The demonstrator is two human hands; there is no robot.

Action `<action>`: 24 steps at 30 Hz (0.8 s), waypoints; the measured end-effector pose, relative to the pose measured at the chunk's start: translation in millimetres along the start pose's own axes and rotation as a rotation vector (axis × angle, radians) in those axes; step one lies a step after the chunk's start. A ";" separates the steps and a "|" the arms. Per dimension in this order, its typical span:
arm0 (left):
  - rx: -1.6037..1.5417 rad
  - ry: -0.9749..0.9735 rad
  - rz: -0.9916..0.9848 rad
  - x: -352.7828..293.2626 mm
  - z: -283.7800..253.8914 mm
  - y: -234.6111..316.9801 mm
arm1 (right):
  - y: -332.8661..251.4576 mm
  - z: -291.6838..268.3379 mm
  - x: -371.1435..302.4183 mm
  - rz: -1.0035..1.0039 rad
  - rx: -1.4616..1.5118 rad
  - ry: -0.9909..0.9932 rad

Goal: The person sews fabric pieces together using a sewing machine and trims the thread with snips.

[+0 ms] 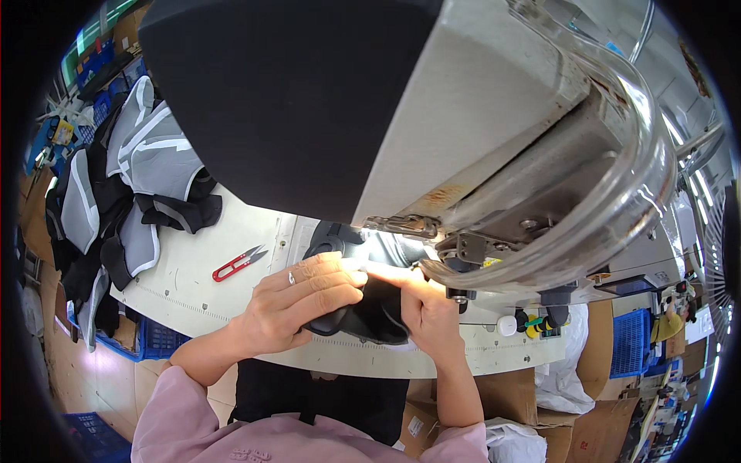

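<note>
A black fabric piece [377, 312] lies on the pale sewing table under the head of an industrial sewing machine [432, 147]. Over its left part rests my left hand [305, 299], fingers together and curved across the top, a ring on one finger; the thumb is hidden. At the right edge of the piece, my right hand [431, 315] grips it, forefinger stretched toward my left fingertips and the other fingers curled. Bright lamp light washes out the spot where the fingertips meet. The machine head hides the needle area.
Red-handled thread snips [238, 264] lie on the table [189, 270] to the left. Beyond them is a heap of grey and black padded pieces [158, 150] with white edging. Blue crates [158, 339] stand below. At right are a white round object [506, 326] and cardboard boxes [505, 393].
</note>
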State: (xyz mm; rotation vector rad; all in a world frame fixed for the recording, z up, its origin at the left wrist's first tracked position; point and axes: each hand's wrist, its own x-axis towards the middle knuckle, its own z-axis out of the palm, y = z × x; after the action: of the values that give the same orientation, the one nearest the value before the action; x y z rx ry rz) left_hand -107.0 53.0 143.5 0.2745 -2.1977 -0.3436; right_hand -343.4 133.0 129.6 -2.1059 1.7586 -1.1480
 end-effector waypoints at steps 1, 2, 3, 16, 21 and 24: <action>0.005 -0.003 -0.007 0.5 0.4 -1.3 | 4.1 2.7 1.6 0.083 0.070 -0.025; 0.001 0.003 -0.015 1.2 1.0 -2.4 | 6.9 3.2 -0.1 0.145 0.078 -0.030; -0.001 0.009 -0.023 2.0 1.8 -3.6 | 10.2 4.7 -1.2 0.194 0.104 -0.016; 0.047 0.022 0.040 8.2 4.6 -13.1 | 52.5 23.6 0.0 0.038 -0.305 0.044; 0.008 0.045 0.002 12.8 4.7 -17.1 | 51.6 14.7 3.6 0.115 -0.210 0.074; 0.005 0.048 0.014 14.7 3.9 -18.8 | 51.9 14.1 4.3 0.165 -0.305 0.048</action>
State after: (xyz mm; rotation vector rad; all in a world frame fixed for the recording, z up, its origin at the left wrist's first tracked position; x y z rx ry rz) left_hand -117.5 31.3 145.7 0.2676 -2.1523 -0.3207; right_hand -374.2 109.3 92.1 -2.0508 2.2043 -0.9444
